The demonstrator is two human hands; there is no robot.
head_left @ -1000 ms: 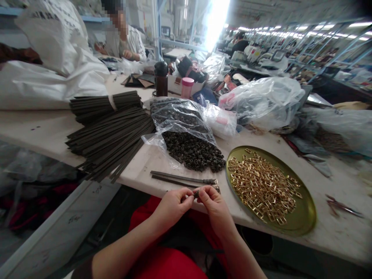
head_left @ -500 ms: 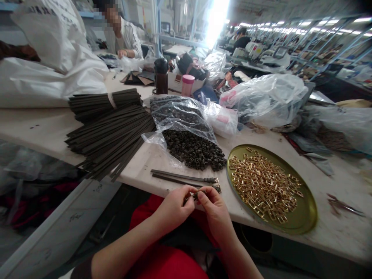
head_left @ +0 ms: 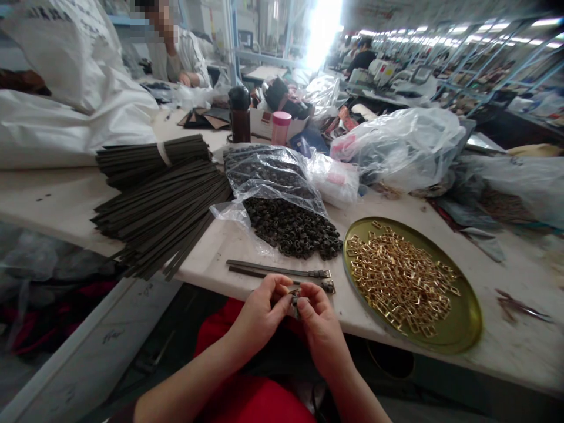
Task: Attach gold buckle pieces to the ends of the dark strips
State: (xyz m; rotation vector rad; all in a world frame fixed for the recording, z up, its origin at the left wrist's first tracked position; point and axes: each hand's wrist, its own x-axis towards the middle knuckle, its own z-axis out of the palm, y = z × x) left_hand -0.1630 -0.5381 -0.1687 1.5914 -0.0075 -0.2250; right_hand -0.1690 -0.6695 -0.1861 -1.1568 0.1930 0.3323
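Note:
My left hand and my right hand meet at the table's front edge, fingers pinched around a small dark strap piece with a bit of metal showing. The fingers hide most of it. Just beyond them lie two dark straps with gold buckles at their right ends. A heap of small dark loops spills from a clear plastic bag. To the right, a round gold tray holds many gold buckles. Long dark strips lie fanned at the left.
Pliers lie at the far right. Behind stand a dark bottle, a pink-lidded jar and plastic bags. A large white sack fills the back left. Another person sits across the table.
My left fingers have lifted and shifted a little on the small piece, which is turned more upright between both hands. The view has moved slightly.

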